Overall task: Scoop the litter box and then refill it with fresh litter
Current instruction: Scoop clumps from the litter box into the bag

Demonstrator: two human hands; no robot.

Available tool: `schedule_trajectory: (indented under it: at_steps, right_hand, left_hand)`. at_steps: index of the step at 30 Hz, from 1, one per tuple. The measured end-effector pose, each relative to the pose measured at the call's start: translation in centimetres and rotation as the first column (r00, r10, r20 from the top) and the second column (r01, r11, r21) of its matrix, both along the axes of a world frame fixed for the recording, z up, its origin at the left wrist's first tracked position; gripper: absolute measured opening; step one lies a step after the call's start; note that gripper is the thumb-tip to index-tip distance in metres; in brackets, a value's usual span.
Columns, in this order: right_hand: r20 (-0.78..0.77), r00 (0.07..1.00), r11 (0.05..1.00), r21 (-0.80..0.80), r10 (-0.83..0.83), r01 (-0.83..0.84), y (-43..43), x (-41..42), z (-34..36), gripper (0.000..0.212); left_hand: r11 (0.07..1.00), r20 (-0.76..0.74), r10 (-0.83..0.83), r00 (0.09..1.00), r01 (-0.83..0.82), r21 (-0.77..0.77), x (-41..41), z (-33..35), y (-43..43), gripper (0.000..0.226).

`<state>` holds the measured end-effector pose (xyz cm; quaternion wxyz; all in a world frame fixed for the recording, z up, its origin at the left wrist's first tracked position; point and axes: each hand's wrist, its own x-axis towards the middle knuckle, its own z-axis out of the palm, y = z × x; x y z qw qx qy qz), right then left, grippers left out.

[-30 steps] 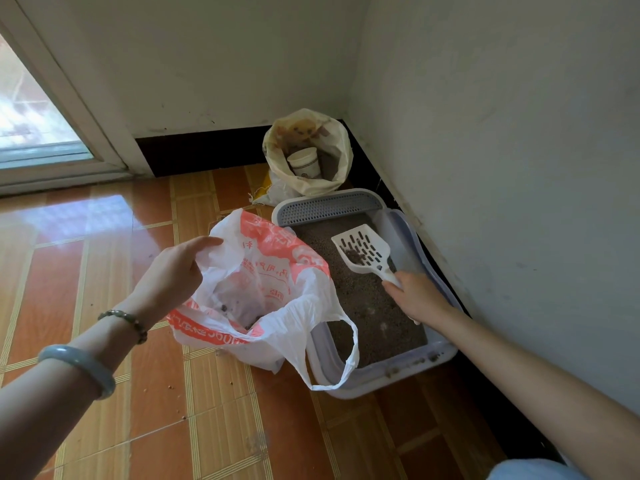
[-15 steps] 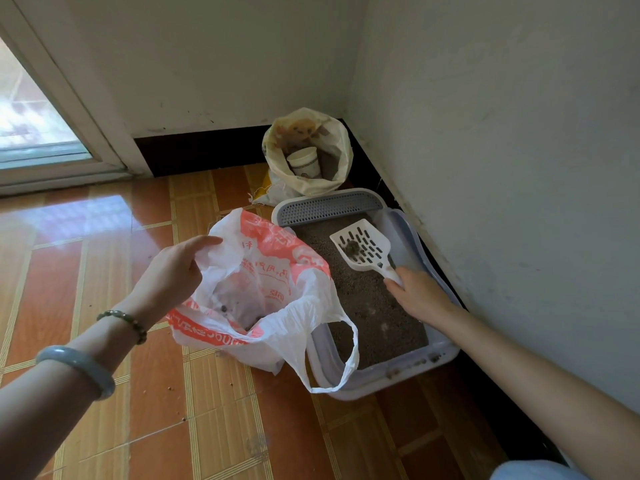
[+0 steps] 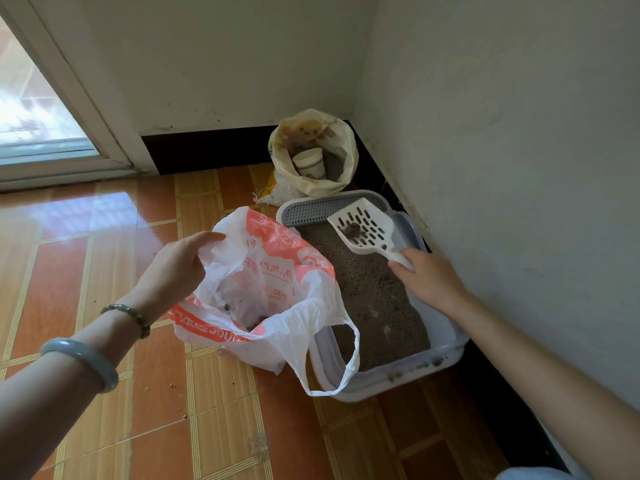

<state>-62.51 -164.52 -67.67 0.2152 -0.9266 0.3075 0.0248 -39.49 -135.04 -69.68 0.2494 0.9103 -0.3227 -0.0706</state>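
Note:
A pale litter box (image 3: 446,344) filled with grey-brown litter sits on the floor against the right wall. My right hand (image 3: 429,282) grips the handle of a white slotted scoop (image 3: 363,226), held above the far end of the box with a dark clump on its blade. My left hand (image 3: 176,268) pinches the rim of a white and orange plastic bag (image 3: 277,271), holding it wide beside the box's left edge. Dark bits lie at the bottom of the bag.
A cream sack (image 3: 313,133) with a white cup (image 3: 310,162) inside stands in the corner behind the box. A grey perforated step (image 3: 325,207) spans the box's far end. Orange tiled floor (image 3: 104,237) stretches left to a glass door (image 3: 31,116). Crumbs dot the tiles.
The scoop has lifted up and away from the litter toward the box's far end, carrying a clump. My left hand and the bag have stayed in place.

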Motion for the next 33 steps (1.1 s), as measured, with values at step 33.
schedule_trajectory:
  at_steps: [33]
  right_hand:
    - [0.146, 0.791, 0.612, -0.720, 0.594, -0.327, 6.4, 3.7, 3.8, 0.021]
  left_hand:
    - [0.999, -0.024, 0.026, 0.999, -0.027, -0.039, 0.0, 0.9, 0.4, 0.047]
